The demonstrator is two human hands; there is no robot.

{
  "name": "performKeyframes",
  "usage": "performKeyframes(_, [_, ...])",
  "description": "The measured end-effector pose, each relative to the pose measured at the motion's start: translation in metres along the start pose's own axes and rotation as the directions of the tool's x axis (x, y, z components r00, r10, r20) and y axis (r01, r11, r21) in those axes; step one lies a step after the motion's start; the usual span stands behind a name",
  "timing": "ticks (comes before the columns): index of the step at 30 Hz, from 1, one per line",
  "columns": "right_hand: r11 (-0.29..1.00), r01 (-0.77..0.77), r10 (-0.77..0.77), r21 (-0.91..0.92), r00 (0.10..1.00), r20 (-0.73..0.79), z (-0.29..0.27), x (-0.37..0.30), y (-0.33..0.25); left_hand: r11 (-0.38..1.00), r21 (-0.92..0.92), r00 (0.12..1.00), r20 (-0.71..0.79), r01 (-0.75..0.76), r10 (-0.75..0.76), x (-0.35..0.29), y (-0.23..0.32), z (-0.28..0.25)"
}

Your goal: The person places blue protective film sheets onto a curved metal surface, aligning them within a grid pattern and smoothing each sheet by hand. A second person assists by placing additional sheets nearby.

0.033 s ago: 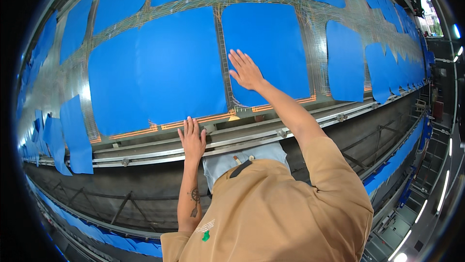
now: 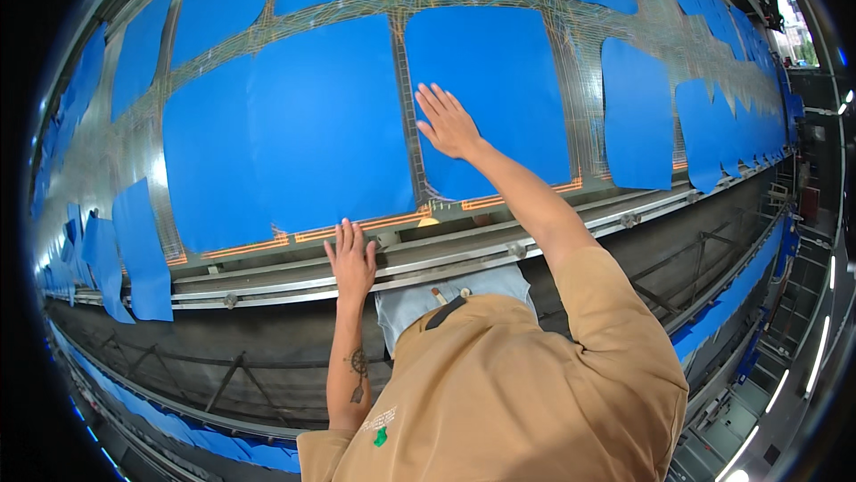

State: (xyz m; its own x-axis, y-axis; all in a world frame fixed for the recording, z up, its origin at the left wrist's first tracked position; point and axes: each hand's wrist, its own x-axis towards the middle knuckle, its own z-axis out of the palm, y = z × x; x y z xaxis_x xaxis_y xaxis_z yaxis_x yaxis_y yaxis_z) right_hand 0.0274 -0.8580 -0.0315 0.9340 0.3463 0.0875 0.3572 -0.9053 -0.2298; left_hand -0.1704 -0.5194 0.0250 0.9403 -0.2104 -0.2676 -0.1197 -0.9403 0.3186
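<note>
My right hand (image 2: 448, 123) lies flat over a smooth blue sheet (image 2: 499, 81), near its left edge, palm down with the fingers stretched out. My left hand (image 2: 351, 261) rests at the table's front edge, with its fingers extended towards the lower edge of a larger blue sheet (image 2: 294, 125). Neither hand holds anything. Both sheets lie side by side with a narrow strip of dark table between them. Orange lines (image 2: 361, 225) mark the table along the sheets' front edges.
More blue sheets (image 2: 637, 116) cover the long table. Several hang over its front edge at left (image 2: 143, 255). A metal rail (image 2: 446, 272) with knobs runs along the front, close to my waist. Below and behind me are dark struts and another long table edge with blue sheets (image 2: 223, 446).
My right hand has shifted very slightly farther up the blue sheet, still flat. My left hand stays at the table edge. The sheets lie as before.
</note>
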Motion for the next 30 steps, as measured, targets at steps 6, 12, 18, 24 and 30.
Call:
performKeyframes(6, [0.992, -0.063, 0.066, 0.108, 0.998, -0.025, -0.004, 0.078, 0.081, 0.997, 0.081, 1.0, 0.021, -0.005, 0.004, 0.019, 0.012, -0.006])
performKeyframes(12, [0.976, 0.215, -0.218, 0.038, 0.972, 0.084, -0.01, -0.069, 0.032, 0.956, 0.24, 0.942, 0.247, 0.167, -0.226, 0.006, 0.003, -0.013])
performKeyframes(18, [0.772, 0.394, -0.491, 0.5, 0.868, 0.075, -0.046, -0.205, 0.122, 0.861, 0.433, 0.87, 0.278, 0.266, -0.408, 0.034, 0.033, -0.006])
performKeyframes(24, [0.903, -0.371, 0.424, 0.215, 0.848, -0.318, -0.158, -0.348, 0.358, 0.96, -0.254, 0.897, -0.389, 0.117, -0.212, 0.024, 0.173, 0.118])
performKeyframes(30, [0.439, -0.857, 0.898, 0.271, 0.407, -0.165, -0.186, -0.521, 0.487, 0.208, -0.952, 0.974, 0.221, 0.225, -0.042, 0.016, 0.485, 0.195])
